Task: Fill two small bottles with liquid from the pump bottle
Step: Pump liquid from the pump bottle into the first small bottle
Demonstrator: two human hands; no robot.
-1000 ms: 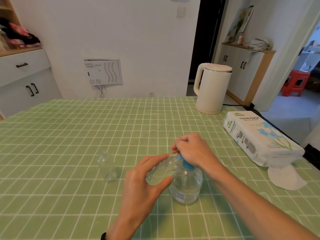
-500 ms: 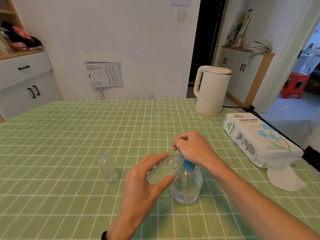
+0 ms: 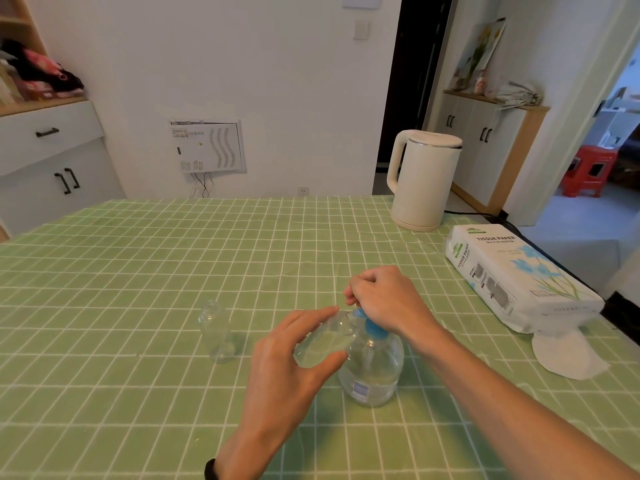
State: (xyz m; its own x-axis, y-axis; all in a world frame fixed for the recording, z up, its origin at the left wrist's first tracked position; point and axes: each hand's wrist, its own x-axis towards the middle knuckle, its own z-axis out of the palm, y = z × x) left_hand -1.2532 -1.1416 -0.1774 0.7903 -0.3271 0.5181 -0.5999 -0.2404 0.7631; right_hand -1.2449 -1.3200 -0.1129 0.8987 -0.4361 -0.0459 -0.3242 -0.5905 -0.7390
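Observation:
A clear pump bottle (image 3: 372, 372) with a blue pump top stands on the green checked tablecloth (image 3: 138, 271), about half full of clear liquid. My right hand (image 3: 384, 299) is curled over the pump head, which it mostly hides. My left hand (image 3: 291, 365) holds a small clear bottle (image 3: 325, 342) tilted on its side, its mouth up against the pump spout. A second small clear bottle (image 3: 215, 332) stands upright and uncapped to the left, apart from both hands.
A white electric kettle (image 3: 420, 180) stands at the back right. A pack of tissue paper (image 3: 516, 275) lies along the right edge, with a loose white tissue (image 3: 564, 355) below it. White cabinets line the room's left and right walls.
Both hands stay on the pump bottle and the tilted small bottle. The view has tipped slightly, and little else differs.

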